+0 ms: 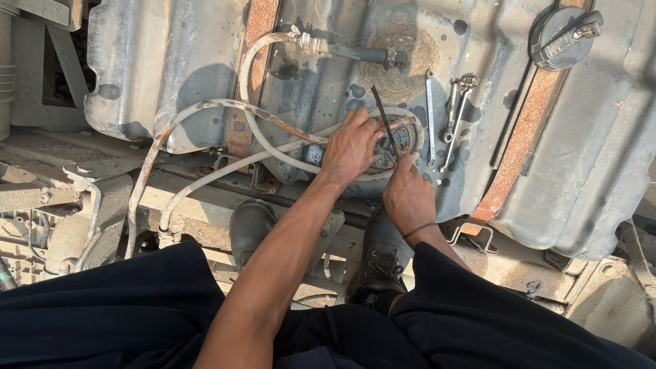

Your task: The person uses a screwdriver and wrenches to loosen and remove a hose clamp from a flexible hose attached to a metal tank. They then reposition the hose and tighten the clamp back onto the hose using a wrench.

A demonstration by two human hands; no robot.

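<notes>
Between the left hand (350, 147), pressed flat on the round fitting (400, 140), and the right hand (408, 198), a thin stiff rod (385, 121) looks light, gripped low in the right fist.

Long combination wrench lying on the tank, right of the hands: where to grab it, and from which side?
Grip the long wrench mid-shank, thumb and fingers pinching its narrow edges from above. It lies flat on the tank, so there is no getting under it. Come from the hand side, since the paired wrenches crowd its other side.
</notes>
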